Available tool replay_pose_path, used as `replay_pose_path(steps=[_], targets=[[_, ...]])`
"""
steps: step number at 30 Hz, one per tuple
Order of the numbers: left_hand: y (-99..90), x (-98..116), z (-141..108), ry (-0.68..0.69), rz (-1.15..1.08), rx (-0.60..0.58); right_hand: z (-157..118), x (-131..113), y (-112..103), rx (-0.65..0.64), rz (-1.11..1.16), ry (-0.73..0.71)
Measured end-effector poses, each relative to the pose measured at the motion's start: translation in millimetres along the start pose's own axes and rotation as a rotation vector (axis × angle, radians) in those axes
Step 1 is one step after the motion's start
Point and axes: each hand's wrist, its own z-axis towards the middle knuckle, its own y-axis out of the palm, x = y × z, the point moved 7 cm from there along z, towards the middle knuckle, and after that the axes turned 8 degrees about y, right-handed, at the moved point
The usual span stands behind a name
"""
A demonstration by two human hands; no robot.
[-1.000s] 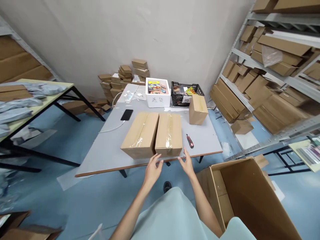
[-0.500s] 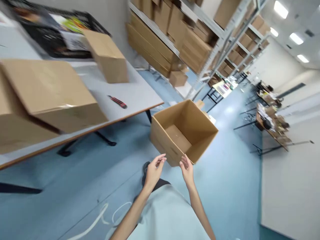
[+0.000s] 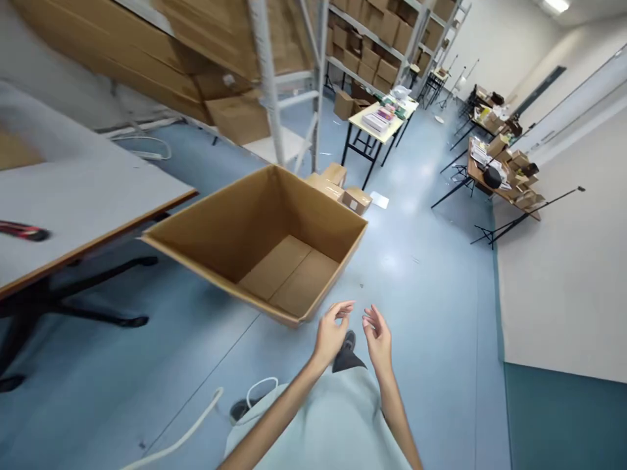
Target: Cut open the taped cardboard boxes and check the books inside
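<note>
A large open cardboard box (image 3: 289, 274) stands in the middle of the view, its inside bare down to the seam of its bottom. My left hand (image 3: 334, 331) is just right of the box's near corner, fingers curved and apart, with nothing in it. Beside it on the right, my right hand (image 3: 378, 336) is held up with bent, spread fingers and holds nothing. A small gap separates the two hands. Neither one appears to touch the box.
At left is a grey table (image 3: 88, 189) with a red and black cutter (image 3: 23, 230). Metal shelving (image 3: 274, 78) with cartons rises behind. Small boxes (image 3: 356, 200) lie on the floor beyond the large box. A white cable (image 3: 191, 427) runs along the floor at lower left.
The view has moved closer to the shelving, and the table has shifted left. The large box now looks bigger and lies left of my hands, instead of just beyond them.
</note>
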Motion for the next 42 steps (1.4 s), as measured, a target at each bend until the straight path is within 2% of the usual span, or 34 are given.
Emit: replay_pose_path(steps=[3, 5, 7, 9, 12, 15, 19, 23, 26, 29, 34, 38, 42], targets=[[107.4, -7, 33, -0.015, -0.022, -0.112, 45, -12, -88, 0.121, -0.009, 0.028], [164.4, -8, 52, -0.021, -0.038, -0.178, 75, -26, -137, 0.199, -0.02, 0.039], [205.8, -7, 71, -0.023, -0.043, -0.229, 107, -41, -170, 0.251, -0.024, 0.043], [233.1, -9, 92, -0.031, -0.038, -0.257, 139, -54, -187, 0.275, -0.014, 0.042], [258.7, -20, 132, -0.059, -0.031, -0.254, 191, -68, -186, 0.26, 0.01, 0.046], [280.3, -36, 186, -0.085, -0.054, -0.211, 252, -80, -161, 0.166, 0.007, 0.049], [314.2, -47, 287, -0.103, -0.129, -0.143, 349, -113, -120, -0.013, -0.014, 0.031], [346.7, -38, 399, -0.106, -0.198, -0.083, 454, -173, -92, -0.1, -0.082, -0.006], [359.3, -29, 468, -0.105, -0.222, -0.046, 521, -216, -73, -0.159, -0.117, -0.053], [355.2, -31, 517, -0.126, -0.219, -0.001, 575, -236, -47, -0.234, -0.144, -0.046], [323.5, -55, 586, -0.189, -0.19, 0.166, 653, -236, 20, -0.43, -0.19, 0.021], [291.7, -76, 649, -0.216, -0.162, 0.357, 722, -245, 91, -0.645, -0.26, 0.02], [260.4, -85, 701, -0.235, -0.114, 0.562, 783, -258, 161, -0.87, -0.311, 0.046]])
